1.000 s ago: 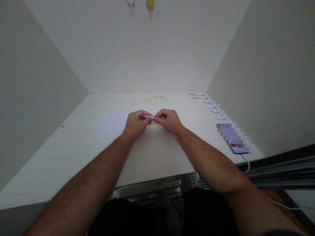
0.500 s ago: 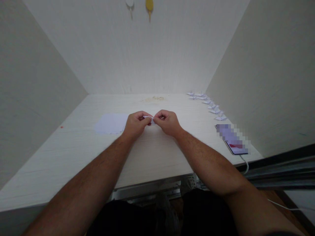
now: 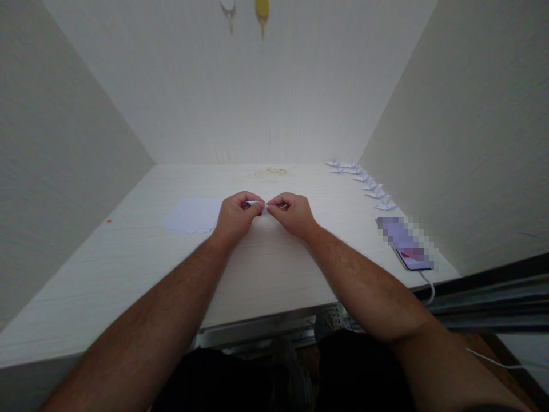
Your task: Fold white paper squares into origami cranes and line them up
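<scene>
Between my two hands is a small folded piece of white paper point(image 3: 265, 209), held just above the middle of the table. My left hand point(image 3: 238, 214) pinches its left side between thumb and fingers, and a pointed flap shows over the index finger. With thumb and index finger, my right hand point(image 3: 292, 213) grips the right edge. The fingers hide most of the folds. Left of my left hand, partly behind it, lies a stack of white paper sheets point(image 3: 192, 216).
Several folded paper cranes point(image 3: 374, 189) stand in a row along the table's right edge. A phone point(image 3: 405, 243) with a white cable point(image 3: 428, 286) lies nearer on the right. Walls enclose the white table point(image 3: 261, 274) on three sides. Two hooks point(image 3: 262, 10) hang on the back wall.
The folded paper has turned slightly between my fingers, and its pointed left flap shows more. Both hands stay in nearly the same place, still pinching it.
</scene>
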`<state>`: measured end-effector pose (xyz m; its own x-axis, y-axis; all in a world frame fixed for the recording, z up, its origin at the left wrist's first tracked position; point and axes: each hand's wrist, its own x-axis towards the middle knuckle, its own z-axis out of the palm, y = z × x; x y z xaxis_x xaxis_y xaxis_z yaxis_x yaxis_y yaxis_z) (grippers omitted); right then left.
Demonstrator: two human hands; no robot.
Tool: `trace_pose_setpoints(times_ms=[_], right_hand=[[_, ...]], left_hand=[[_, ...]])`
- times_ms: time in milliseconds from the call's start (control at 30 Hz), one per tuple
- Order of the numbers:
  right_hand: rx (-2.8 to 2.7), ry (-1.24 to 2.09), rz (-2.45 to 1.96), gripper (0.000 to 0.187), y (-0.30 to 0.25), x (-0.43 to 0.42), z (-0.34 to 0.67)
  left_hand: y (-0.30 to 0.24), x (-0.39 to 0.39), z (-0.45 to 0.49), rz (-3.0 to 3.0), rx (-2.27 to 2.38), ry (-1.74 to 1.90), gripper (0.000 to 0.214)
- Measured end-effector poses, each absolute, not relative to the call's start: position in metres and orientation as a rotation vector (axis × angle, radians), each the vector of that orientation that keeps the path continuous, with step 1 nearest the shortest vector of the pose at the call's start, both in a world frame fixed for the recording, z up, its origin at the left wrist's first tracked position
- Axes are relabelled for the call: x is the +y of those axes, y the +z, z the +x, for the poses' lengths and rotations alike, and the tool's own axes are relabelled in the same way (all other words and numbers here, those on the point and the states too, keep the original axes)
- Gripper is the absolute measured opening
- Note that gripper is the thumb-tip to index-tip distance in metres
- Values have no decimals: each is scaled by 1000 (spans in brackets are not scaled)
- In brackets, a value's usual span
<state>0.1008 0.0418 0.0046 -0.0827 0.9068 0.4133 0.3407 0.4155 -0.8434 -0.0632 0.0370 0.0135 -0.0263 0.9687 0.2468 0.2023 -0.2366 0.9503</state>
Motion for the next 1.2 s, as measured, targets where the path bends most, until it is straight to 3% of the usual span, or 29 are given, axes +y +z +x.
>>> trace_pose_setpoints(times_ms=[500,900,1200], right_hand=[[-1736,624,-1200,10,8,42,100],[-1891,426,-1235,14,11,40,106],[-1800,582,-1181,12,4,43,107]], left_hand=[[9,40,-60,1412,1290,1435,14],[17,37,-63,1544,1316,1299,12],[20,37,-64,1652,1383,1308,15]])
